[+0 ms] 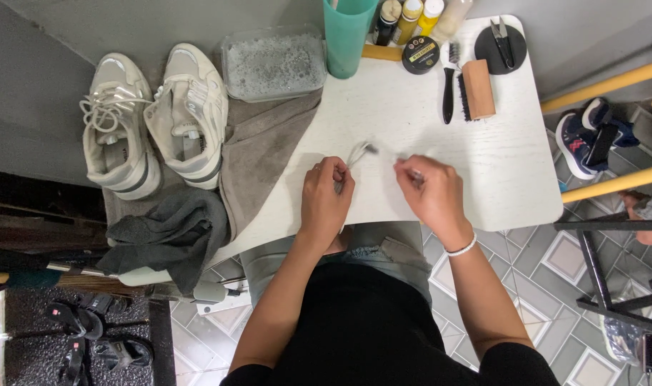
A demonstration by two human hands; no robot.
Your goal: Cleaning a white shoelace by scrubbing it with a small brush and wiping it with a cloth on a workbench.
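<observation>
Both hands work near the middle of the white wood-grain bench (pixel 483 164). The left hand (pixel 326 196) has its fingers closed on one end of a thin white shoelace (pixel 359 151), which loops up just above the knuckles. The right hand (pixel 431 193) is also pinched shut, apparently on the lace's other end (motion blur hides the exact grip).

As I judge it, the lace could slip from either pinch, since so little of it is held. A wide elbow swing might also tip the tall teal plastic cup (pixel 347 36) standing at the bench's far edge.

A pair of cream lace-up sneakers (pixel 154 118) lies to the left on a grey-brown towel (pixel 261 150), well apart from the hands. Along the far edge stand small bottles with yellow and white caps (pixel 411 16), a round black tin with a yellow-lettered lid (pixel 420 55), and a wooden-backed brush (pixel 476 89).
</observation>
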